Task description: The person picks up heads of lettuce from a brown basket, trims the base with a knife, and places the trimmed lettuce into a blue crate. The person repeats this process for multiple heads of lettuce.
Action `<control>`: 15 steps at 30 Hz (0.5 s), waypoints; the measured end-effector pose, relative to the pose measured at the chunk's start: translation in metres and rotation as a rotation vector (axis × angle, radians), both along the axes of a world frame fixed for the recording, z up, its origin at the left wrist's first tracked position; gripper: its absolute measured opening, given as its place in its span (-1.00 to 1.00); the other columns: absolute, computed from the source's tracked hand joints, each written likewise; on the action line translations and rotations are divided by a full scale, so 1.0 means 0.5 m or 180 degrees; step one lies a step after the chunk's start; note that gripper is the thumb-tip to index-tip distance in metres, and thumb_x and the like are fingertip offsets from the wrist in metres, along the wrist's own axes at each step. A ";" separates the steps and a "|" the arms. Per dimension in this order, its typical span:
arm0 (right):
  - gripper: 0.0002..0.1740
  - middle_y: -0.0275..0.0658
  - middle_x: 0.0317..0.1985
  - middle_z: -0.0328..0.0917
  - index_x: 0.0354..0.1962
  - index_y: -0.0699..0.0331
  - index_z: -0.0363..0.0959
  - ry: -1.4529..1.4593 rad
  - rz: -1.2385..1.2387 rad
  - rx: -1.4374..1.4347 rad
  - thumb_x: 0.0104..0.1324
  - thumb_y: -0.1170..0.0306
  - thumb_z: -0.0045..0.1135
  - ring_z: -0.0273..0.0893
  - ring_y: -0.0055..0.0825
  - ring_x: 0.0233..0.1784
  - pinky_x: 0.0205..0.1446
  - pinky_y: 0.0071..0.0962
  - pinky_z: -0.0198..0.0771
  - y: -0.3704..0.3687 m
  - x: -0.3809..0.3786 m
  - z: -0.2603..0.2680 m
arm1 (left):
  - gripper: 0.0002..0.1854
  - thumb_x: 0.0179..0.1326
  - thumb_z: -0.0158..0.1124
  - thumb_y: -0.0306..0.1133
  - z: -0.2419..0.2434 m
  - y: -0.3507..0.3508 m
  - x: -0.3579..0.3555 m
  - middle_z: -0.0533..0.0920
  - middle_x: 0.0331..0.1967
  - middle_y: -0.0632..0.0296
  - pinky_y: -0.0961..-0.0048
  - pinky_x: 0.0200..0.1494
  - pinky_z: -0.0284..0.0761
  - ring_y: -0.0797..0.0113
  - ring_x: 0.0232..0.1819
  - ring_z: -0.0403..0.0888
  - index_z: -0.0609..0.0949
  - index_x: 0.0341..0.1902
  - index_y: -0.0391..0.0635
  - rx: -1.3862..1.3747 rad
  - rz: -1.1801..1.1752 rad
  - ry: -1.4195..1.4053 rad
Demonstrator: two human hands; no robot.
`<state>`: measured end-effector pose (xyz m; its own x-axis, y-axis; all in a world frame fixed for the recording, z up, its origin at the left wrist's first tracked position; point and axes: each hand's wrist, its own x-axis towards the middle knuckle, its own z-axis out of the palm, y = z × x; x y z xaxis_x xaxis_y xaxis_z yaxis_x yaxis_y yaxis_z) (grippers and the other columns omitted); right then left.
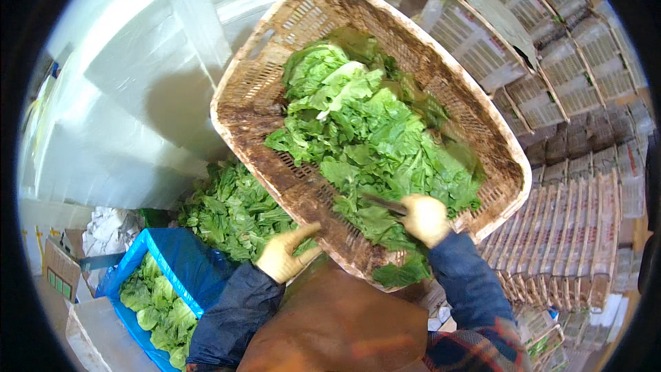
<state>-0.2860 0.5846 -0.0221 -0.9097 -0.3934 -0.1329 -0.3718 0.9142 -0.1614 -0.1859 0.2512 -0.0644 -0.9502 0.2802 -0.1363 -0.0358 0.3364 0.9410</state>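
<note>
A dirty white plastic crate [248, 75] with slotted walls leans in front of me, its inside caked with brown. Green leafy lettuce [361, 113] lies heaped in it. My right hand [426, 219], in a pale glove, grips a knife [384, 203] over the leaves at the crate's near end; the dark blade points left and part is hidden. My left hand [289, 256], gloved too, has thumb and fingers spread, with fingertips at the crate's near rim. Between them nothing held is visible. Beyond that hand lies a pile of loose green leaves [235, 212].
At lower left, a blue-lined box [178, 289] holds lettuce heads [155, 305]. Beside it are crumpled white paper [111, 232] and a cardboard box [62, 268]. Stacked slotted crates [547, 243] fill the right side. Pale sheeting [129, 88] covers the left. A brown apron [335, 325] hangs before me.
</note>
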 end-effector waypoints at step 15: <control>-0.65 -0.34 -0.19 0.69 0.10 0.29 0.60 -0.2160 -0.0242 -0.2657 0.37 0.50 0.31 0.60 -0.62 -0.14 -0.02 -0.56 0.53 -0.358 0.152 -0.102 | 0.05 -0.01 0.74 -0.11 -0.014 -0.230 0.211 0.58 0.26 0.24 0.30 0.33 0.45 0.33 0.28 0.50 0.34 0.50 -0.17 0.2188 0.2743 0.0228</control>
<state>-0.2101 0.4055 -0.0731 -0.7729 -0.5391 -0.3346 0.0833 0.4367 -0.8958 -0.0802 0.1362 -0.0715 -0.8630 -0.4847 -0.1424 0.0553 -0.3708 0.9271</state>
